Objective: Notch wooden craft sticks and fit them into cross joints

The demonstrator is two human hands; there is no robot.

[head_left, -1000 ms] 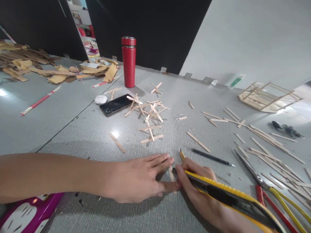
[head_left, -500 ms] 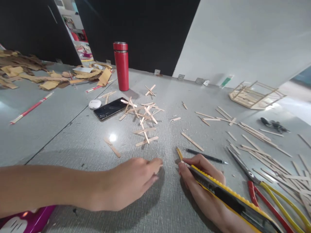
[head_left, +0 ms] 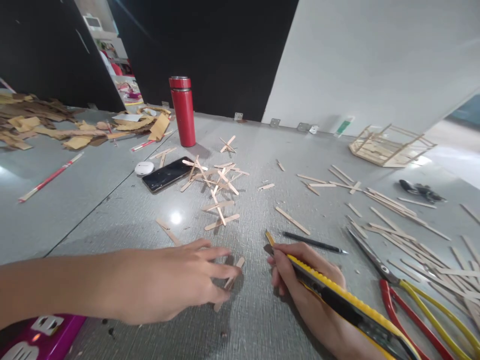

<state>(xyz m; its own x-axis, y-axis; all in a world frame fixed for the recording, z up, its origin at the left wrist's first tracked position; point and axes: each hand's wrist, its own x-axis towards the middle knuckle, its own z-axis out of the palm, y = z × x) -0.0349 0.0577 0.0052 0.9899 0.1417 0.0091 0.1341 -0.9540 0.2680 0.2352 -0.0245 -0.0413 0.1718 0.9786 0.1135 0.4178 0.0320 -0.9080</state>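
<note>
My left hand [head_left: 187, 282] is low over the table, palm down, with its fingers spread. Wooden craft sticks [head_left: 239, 262] lie under its fingertips, partly hidden; whether the fingers touch them I cannot tell. My right hand [head_left: 303, 280] is closed around a yellow and black utility knife [head_left: 348, 305], whose tip end points forward and left. A black pen-like tool [head_left: 315, 242] lies just beyond the knife. Ahead, several craft sticks joined in crossed shapes [head_left: 219, 205] stand and lie about the table.
Red-and-yellow-handled snips [head_left: 392, 280] and many loose sticks [head_left: 423, 250] lie at right. Behind are a stick frame [head_left: 390, 150], a red flask [head_left: 182, 112], a phone [head_left: 168, 175] and a white case [head_left: 144, 168]. Cardboard scraps [head_left: 78, 130] are at far left, a purple power strip [head_left: 60, 335] lower left.
My left hand has spread its fingers, and sticks now show on the table beneath them. My right hand still grips the knife. The view has shifted slightly.
</note>
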